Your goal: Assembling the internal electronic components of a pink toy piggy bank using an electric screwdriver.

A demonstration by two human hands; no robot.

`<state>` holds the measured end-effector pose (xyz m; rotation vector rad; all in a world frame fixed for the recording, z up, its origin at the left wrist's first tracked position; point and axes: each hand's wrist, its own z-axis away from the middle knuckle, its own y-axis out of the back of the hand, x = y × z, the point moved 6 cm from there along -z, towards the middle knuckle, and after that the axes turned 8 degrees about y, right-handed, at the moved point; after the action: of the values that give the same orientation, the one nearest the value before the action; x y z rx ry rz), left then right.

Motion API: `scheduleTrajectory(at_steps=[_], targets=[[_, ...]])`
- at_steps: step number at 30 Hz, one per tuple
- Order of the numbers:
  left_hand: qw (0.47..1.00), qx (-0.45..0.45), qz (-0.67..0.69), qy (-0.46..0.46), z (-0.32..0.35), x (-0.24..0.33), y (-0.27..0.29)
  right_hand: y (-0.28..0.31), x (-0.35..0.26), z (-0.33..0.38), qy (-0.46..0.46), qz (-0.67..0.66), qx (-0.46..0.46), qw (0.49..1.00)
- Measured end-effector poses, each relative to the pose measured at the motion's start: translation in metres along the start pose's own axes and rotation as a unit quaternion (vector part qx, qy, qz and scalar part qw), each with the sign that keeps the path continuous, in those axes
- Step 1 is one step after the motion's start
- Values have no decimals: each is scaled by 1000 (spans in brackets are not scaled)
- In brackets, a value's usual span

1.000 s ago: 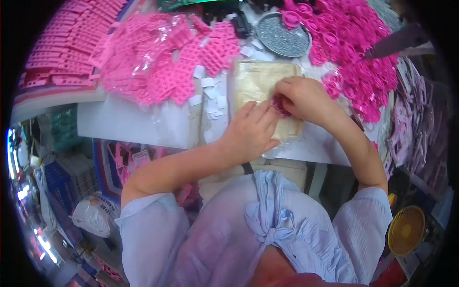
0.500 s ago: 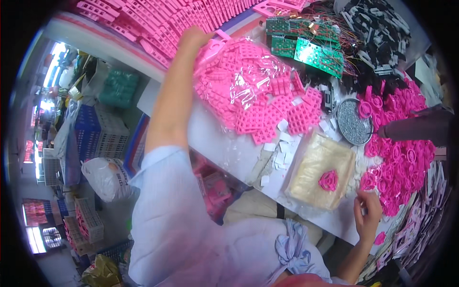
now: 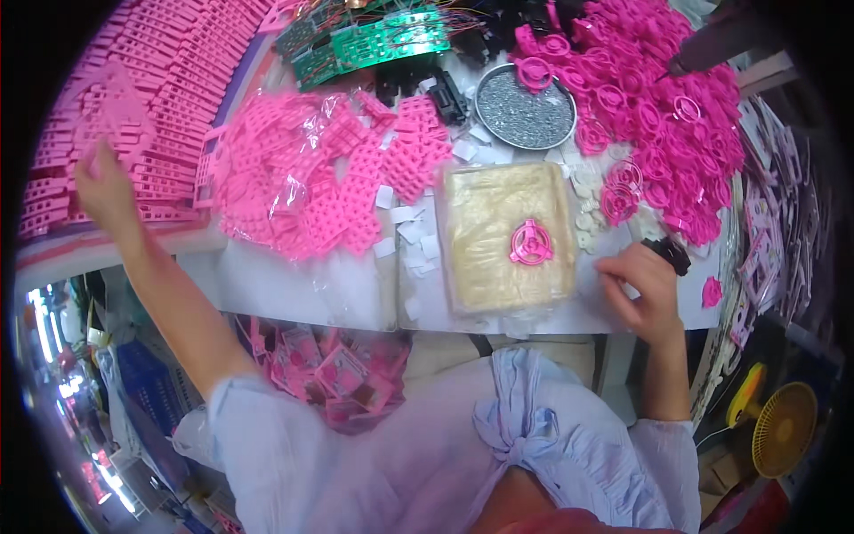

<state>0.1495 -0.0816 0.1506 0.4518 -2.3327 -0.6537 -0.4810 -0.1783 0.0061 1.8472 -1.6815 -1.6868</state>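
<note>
On the far left, my left hand (image 3: 107, 191) reaches over rows of stacked pink plastic frames (image 3: 165, 116). Its fingers are closed at the lower end of a blurred pink plastic frame (image 3: 114, 111). My right hand (image 3: 645, 289) rests near the table's front edge with its fingers curled in. Whatever is inside the curl is hidden. A small black part (image 3: 669, 255) shows right beside its knuckles. Between the hands, a flat pad wrapped in yellowish plastic (image 3: 480, 214) bears one magenta ring-shaped part (image 3: 531, 242).
A clear bag of pink grid pieces (image 3: 294, 169) lies left of the pad. Behind are green circuit boards (image 3: 382, 40) with wires and a round dish of small metal bits (image 3: 525, 107). Magenta parts (image 3: 663, 116) heap at right, under a dark tool (image 3: 721, 40). A yellow fan (image 3: 783, 427) stands lower right.
The view has swung to the left. My left hand has moved from beside the bag's far edge onto the stacked pink frames. My right hand stays curled near the pad, and the black part now shows.
</note>
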Motion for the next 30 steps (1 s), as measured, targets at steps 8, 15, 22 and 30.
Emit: scheduleTrajectory(at_steps=[8,15,22,30], targets=[[688,-498,447,281,345,161,-20,-77,-29,-22,-197,-610,85,763],[637,-534,469,300,418,200,-39,-56,-11,46,-233,-505,60,829],[734,-419,449,289,382,203,-26,186,108,159,-343,244,198,885],[710,-448,470,272,397,212,-33,217,162,200,-324,511,-39,795]])
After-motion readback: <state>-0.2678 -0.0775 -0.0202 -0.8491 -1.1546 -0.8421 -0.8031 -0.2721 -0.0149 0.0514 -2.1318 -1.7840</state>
